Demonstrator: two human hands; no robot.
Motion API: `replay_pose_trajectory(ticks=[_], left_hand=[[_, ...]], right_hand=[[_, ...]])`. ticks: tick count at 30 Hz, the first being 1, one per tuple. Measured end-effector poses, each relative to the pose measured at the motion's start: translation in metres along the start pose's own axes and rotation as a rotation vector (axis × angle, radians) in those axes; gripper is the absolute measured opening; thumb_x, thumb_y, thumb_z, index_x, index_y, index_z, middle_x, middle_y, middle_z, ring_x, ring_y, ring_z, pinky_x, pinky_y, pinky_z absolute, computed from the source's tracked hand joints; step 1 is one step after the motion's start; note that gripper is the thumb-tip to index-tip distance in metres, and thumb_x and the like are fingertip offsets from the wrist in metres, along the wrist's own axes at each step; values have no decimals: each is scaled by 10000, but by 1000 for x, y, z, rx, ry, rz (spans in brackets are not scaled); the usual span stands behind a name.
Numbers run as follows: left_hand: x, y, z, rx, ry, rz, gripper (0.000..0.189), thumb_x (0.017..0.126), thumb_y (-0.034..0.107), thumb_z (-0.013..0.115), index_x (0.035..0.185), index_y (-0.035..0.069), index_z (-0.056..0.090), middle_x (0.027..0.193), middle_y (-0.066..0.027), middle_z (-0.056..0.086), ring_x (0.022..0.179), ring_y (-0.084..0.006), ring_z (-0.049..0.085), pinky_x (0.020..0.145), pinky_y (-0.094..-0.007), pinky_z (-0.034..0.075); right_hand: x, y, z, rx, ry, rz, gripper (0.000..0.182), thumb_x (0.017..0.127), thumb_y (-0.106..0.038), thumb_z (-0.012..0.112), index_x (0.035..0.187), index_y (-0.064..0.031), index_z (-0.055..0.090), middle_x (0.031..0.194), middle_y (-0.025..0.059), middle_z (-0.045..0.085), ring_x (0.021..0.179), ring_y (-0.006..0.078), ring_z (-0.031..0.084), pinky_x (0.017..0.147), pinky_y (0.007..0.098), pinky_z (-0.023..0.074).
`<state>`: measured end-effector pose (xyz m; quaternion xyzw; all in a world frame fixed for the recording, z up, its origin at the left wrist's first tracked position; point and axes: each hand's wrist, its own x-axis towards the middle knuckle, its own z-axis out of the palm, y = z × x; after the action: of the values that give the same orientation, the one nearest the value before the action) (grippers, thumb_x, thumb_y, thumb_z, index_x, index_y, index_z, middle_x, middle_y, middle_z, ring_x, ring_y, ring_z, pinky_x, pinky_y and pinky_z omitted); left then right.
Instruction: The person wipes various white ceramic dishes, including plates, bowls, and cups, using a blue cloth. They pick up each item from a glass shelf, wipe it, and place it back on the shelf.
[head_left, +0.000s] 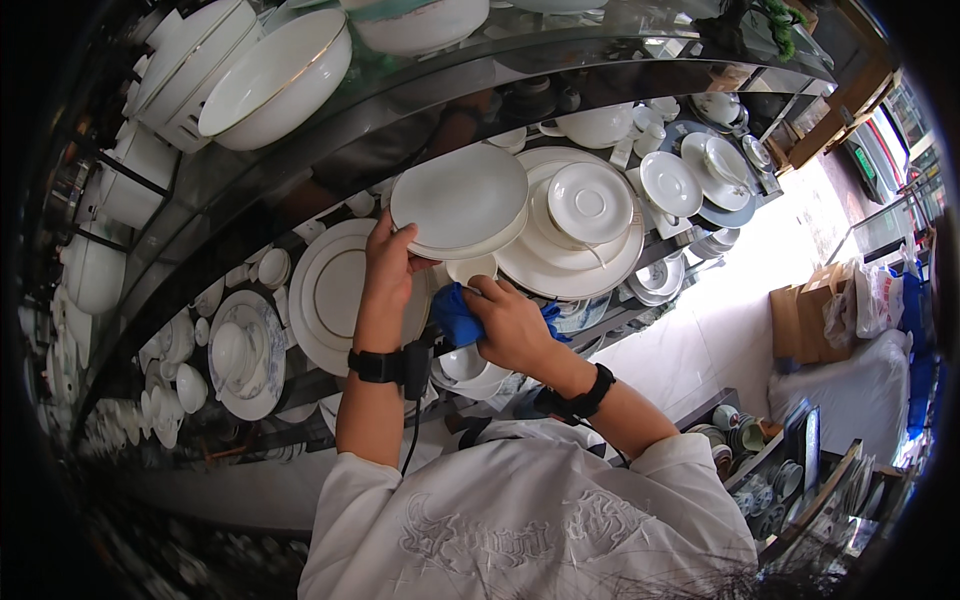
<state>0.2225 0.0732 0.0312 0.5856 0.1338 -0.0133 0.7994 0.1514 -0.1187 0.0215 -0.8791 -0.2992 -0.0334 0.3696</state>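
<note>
My left hand (391, 255) grips the left end of a white oval plate (459, 199), thumb on its rim and fingers underneath. A second pale rim shows just below the plate; I cannot tell whether the hand holds that piece too. Bunched in my right hand (514, 319) is a blue cloth (457, 315), a little below the plate and apart from it. Between the hands and the plate sits a cream cup (471, 268), partly covered. To the right, a saucer (590, 202) tops a stack on a large gold-rimmed plate (536, 281).
Left of my forearm stands a round gold-banded plate (330, 300), then a blue-patterned plate (247, 397). A glass shelf (390, 124) curves above, bearing a white oval bowl (277, 82). Cardboard boxes (821, 311) stand on the right, beyond the tiled floor (682, 360).
</note>
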Motion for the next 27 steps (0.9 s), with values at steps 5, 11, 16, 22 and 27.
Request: replay_pose_trajectory(ticks=[5, 11, 16, 22, 27], left_hand=[[-15, 9, -9, -80, 7, 2, 468, 883, 75, 496, 1347, 58, 443, 1141, -128, 601, 927, -237, 668, 625, -351, 608], [-45, 32, -13, -163, 57, 60, 510, 871, 68, 523, 1375, 50, 446, 1185, -111, 598, 1010, -216, 630, 753, -360, 571], [-61, 41, -30, -215, 24, 75, 523, 879, 49, 528, 1389, 10, 418, 1228, -115, 577, 1065, -204, 603, 831, -338, 536], [-71, 37, -40, -221, 6, 131, 489, 908, 24, 497, 1388, 21, 402, 1240, -103, 550, 1088, -184, 585, 871, -323, 526], [-81, 30, -43, -170, 5, 212, 529, 915, 9, 495, 1423, 5, 347, 1294, -113, 517, 1159, -176, 536, 956, -308, 458]], right_hand=[[13, -2, 4, -65, -57, 31, 431, 596, -20, 620, 1025, 9, 585, 1112, 122, 546, 970, 345, 572, 733, 435, 541], [30, -7, 4, -161, -153, 54, 377, 602, -46, 640, 974, 13, 627, 1118, 141, 550, 990, 343, 581, 786, 430, 539], [35, -4, 11, -159, -172, 98, 357, 621, -57, 643, 971, 14, 634, 1110, 154, 565, 1022, 341, 580, 822, 435, 528], [23, 1, 0, -9, -97, 105, 405, 641, -64, 657, 1042, -13, 631, 1206, 167, 564, 1061, 347, 581, 859, 433, 506], [-19, 3, -41, 394, 23, 150, 496, 700, -48, 659, 1193, -49, 604, 1259, 143, 587, 1058, 298, 623, 904, 377, 488]])
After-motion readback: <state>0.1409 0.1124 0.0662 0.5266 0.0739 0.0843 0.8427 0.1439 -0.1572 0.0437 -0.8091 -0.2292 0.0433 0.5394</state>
